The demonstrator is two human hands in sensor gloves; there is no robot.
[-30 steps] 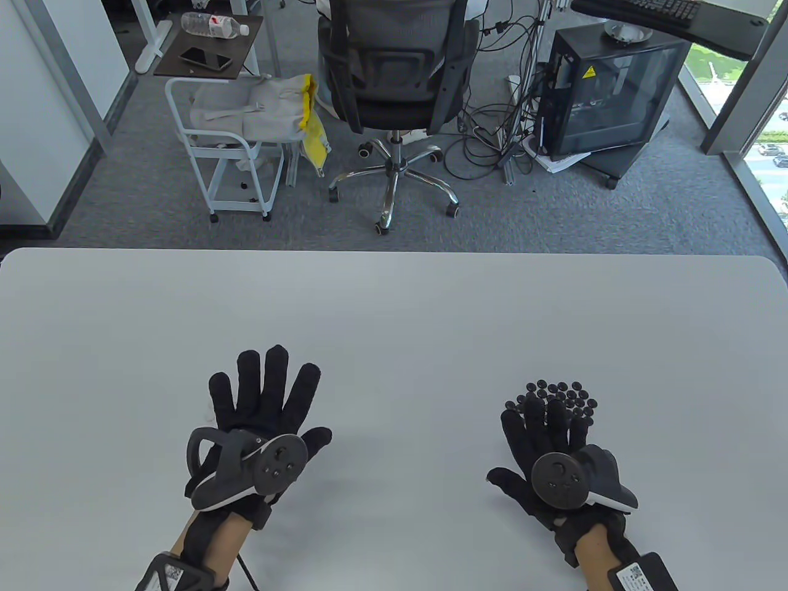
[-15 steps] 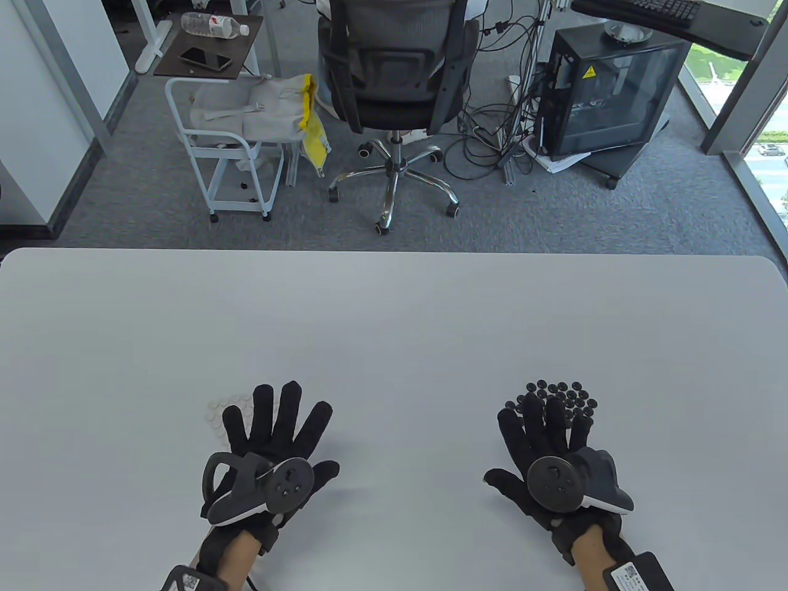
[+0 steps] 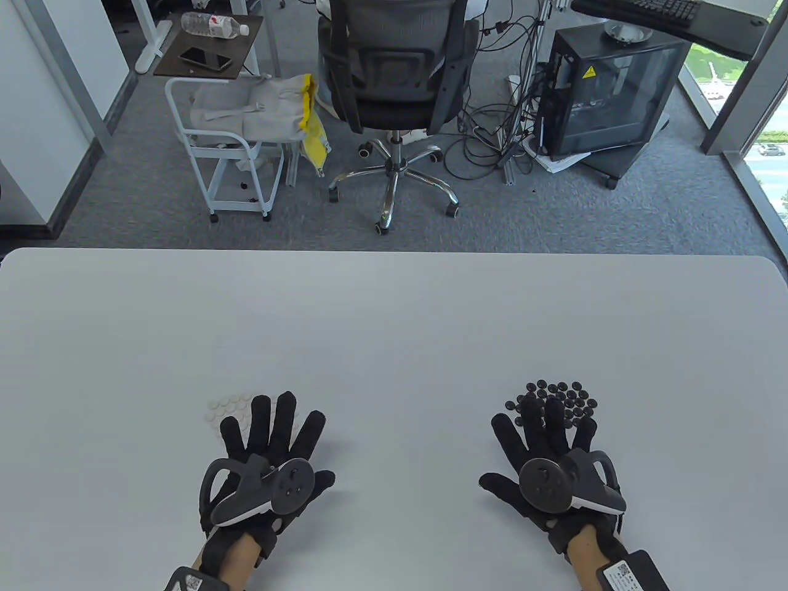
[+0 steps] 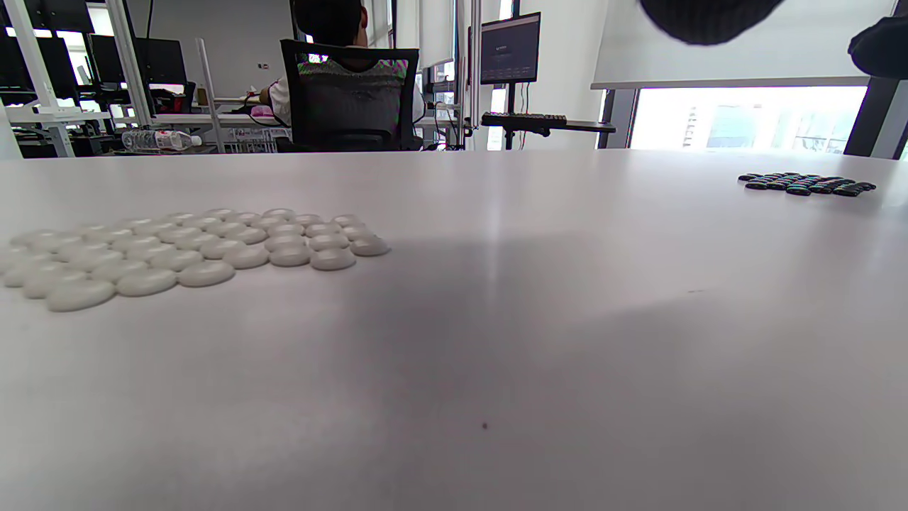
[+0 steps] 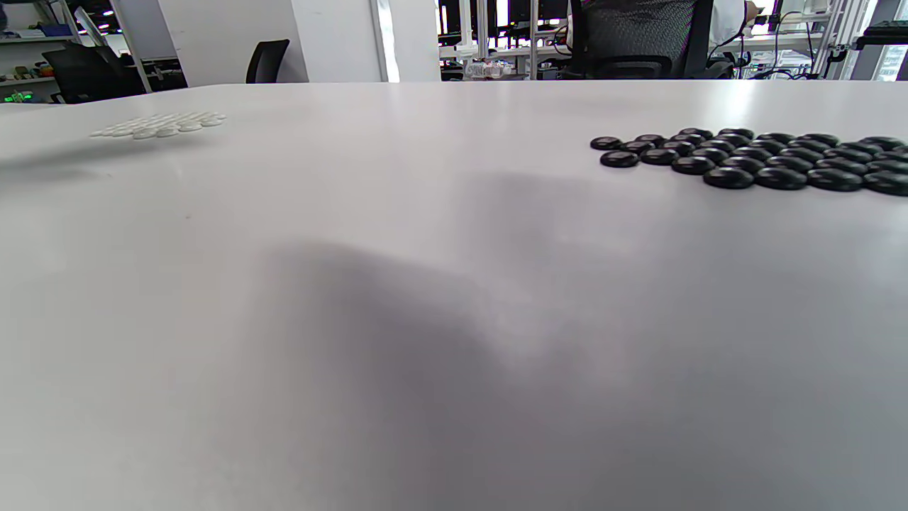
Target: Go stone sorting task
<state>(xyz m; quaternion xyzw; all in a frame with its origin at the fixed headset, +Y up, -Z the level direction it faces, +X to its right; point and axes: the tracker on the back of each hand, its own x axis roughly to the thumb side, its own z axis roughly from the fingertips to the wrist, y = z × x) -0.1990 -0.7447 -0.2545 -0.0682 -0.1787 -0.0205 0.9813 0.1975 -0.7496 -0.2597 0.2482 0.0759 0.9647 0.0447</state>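
the left hand (image 3: 271, 452) has drawn back toward the person, uncovering the flat cluster of smooth white go stones (image 4: 191, 252) on the pale grey counter (image 3: 394, 320). the right hand (image 3: 548, 455) also eased off the glossy black go stones (image 5: 752, 160). both grips lie flat, fingers spread, holding nothing; sorting looks finished.

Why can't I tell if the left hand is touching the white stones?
Cannot tell. In the table view the left hand covers part of the white stones, hiding any gap; the left wrist view shows the stones lying free, with no fingers near them.

an office chair (image 3: 394, 80), a white cart (image 3: 237, 154) and a computer tower (image 3: 606, 92) beyond the table (image 3: 394, 308)
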